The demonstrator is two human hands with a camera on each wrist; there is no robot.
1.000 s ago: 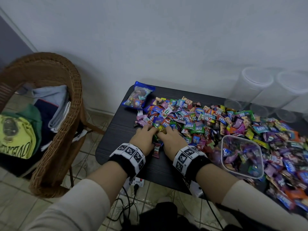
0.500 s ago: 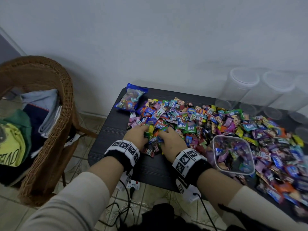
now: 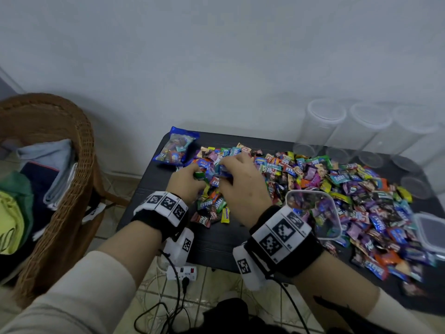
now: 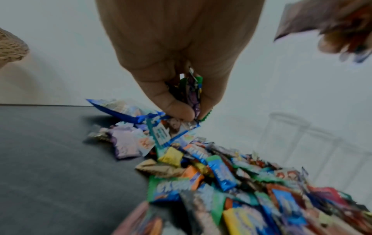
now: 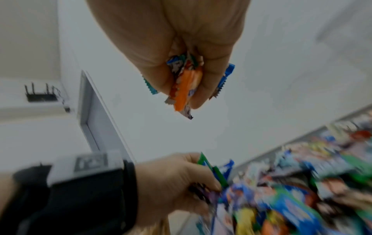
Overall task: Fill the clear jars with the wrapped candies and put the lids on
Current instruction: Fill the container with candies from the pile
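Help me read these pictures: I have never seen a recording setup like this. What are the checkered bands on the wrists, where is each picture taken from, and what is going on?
No machine here: a person works bare-handed. The checkered wristbands carry small cameras. The wide picture comes from a head camera; the other two look along each hand. On the black table lie a pile of wrapped candies, a sealed candy bag, an open square jar already holding candies, and empty clear jars at the wall. The left hand and the right hand each grip a handful of candies.

Black table [image 3: 218,247] w/ candies [image 3: 320,175], clear jars [image 3: 322,126], lids [image 3: 415,186]
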